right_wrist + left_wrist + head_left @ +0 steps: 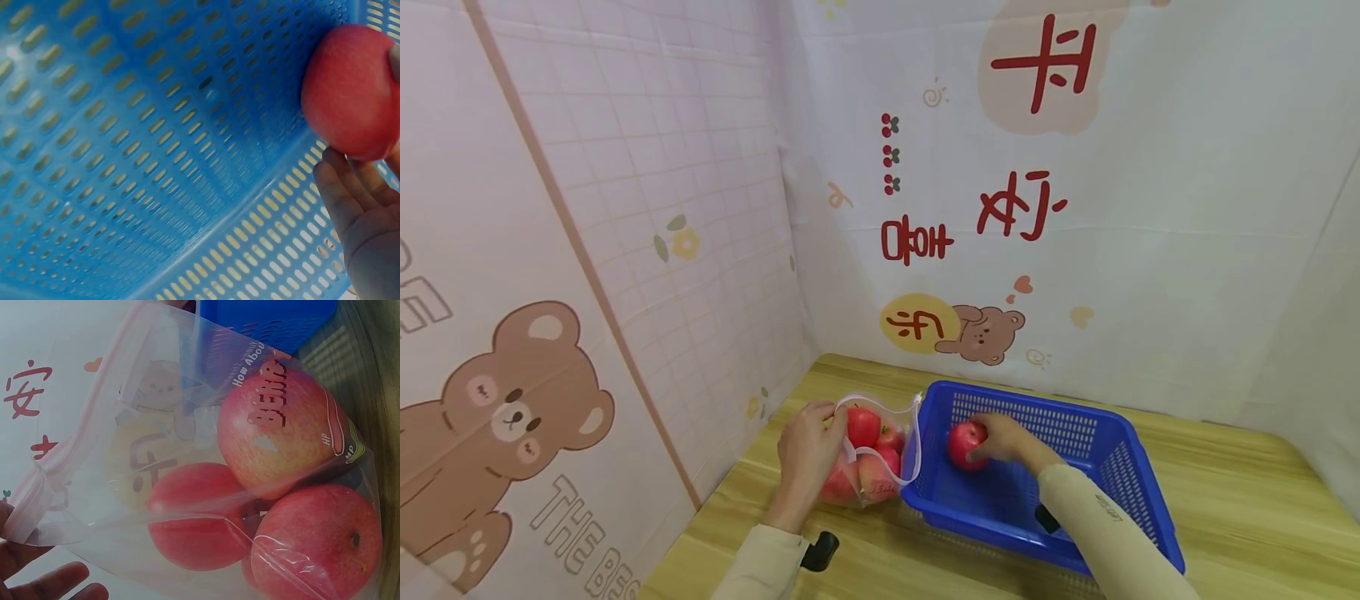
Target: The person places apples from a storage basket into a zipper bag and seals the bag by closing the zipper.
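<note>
In the head view my left hand [808, 446] pinches the rim of a clear zip bag [100, 450] with a pale pink edge, holding its mouth apart. Several red apples [275, 431] lie inside the bag. My right hand [1006, 439] reaches into a blue plastic basket [1022, 527] and grips a red apple [964, 446] near the basket's left wall. In the right wrist view fingers curl under that apple [350, 94], with the thumb on its other side. No other apple shows in the basket.
The bag stands against the left side of the basket on a wood-grain table [1240, 467]. A printed white cloth [1150, 317] hangs behind the table, and another printed sheet [625, 208] hangs at the left.
</note>
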A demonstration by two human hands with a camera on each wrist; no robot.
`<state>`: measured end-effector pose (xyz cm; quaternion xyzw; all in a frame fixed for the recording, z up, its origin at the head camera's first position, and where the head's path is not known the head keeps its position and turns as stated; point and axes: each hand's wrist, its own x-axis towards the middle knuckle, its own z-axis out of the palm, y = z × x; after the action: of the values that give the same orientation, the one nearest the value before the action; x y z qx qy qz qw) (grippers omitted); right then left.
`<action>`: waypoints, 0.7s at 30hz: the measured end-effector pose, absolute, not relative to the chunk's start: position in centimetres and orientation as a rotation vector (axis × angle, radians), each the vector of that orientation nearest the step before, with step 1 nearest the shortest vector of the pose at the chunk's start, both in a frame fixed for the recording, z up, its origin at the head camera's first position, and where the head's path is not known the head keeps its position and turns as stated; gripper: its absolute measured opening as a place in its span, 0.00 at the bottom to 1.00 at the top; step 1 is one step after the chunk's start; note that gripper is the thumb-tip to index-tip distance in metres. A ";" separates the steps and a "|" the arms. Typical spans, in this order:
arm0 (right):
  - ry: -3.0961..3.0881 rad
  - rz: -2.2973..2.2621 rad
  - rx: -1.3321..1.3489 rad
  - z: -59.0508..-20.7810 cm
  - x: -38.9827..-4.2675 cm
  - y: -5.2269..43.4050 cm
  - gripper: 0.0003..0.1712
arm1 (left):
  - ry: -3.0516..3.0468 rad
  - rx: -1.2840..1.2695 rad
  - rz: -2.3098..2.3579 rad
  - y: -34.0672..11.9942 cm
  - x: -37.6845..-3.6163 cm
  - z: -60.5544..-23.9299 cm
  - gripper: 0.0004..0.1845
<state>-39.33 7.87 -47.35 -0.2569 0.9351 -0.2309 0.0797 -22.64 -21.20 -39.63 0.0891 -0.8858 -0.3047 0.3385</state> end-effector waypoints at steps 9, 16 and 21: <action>2.751 -0.754 -0.700 -47.2 -38.4 8.4 0.36 | -2.317 0.241 -0.794 -21.2 -22.8 -39.9 0.13; 2.755 -0.760 -0.699 -47.6 -38.4 8.2 0.38 | -2.318 0.250 -0.795 -21.3 -22.8 -39.9 0.12; 2.768 -0.744 -0.679 -47.7 -38.5 8.6 0.39 | -2.313 0.240 -0.801 -21.1 -22.8 -39.8 0.12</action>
<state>-38.54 8.58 -47.68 -0.2294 0.9352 -0.2514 0.0981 -22.77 -21.06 -39.80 0.0919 -0.8864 -0.3067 0.3343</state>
